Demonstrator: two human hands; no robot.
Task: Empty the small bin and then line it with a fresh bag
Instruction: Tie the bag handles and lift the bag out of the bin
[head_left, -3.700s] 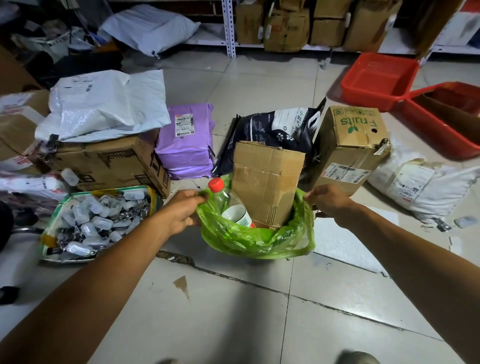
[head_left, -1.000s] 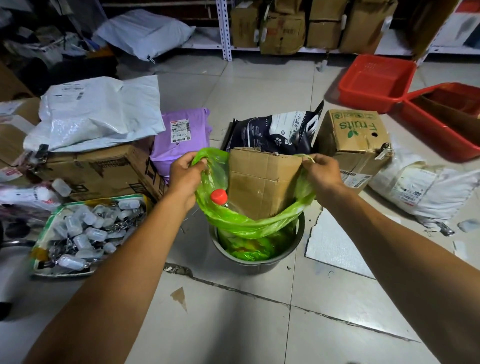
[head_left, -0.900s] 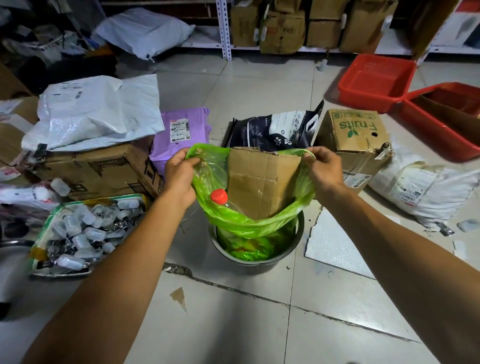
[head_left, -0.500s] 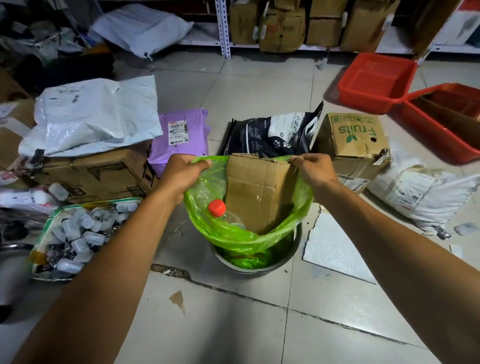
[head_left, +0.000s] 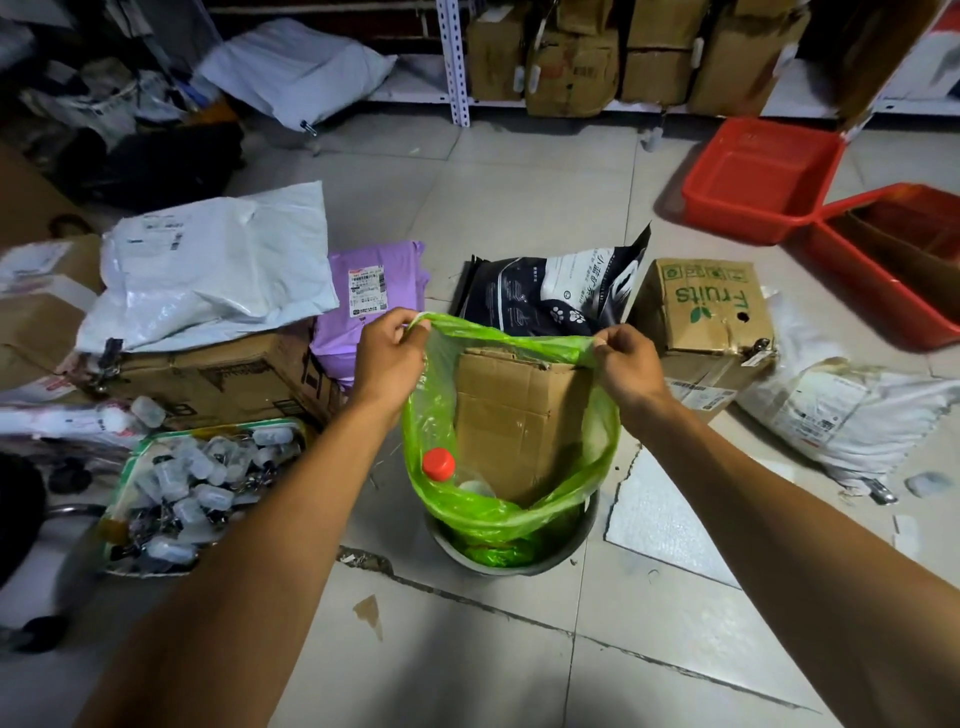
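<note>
We pinch the green bag by its rim, left hand at ten o'clock, right hand at two, fingers curled tight on the film. It hangs half out of the steel bin. The film looks thin and slippery; the cardboard box and bottle inside could tear it, so gathered rim seems the safest hold.

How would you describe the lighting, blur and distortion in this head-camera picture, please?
Head view: dim, uneven light, with the corners darkest; a soft shadow on the floor tiles between the forearms; wide-angle bowing at the edges; the green bag and both hands are sharp, while the left edge looks smeared.
</note>
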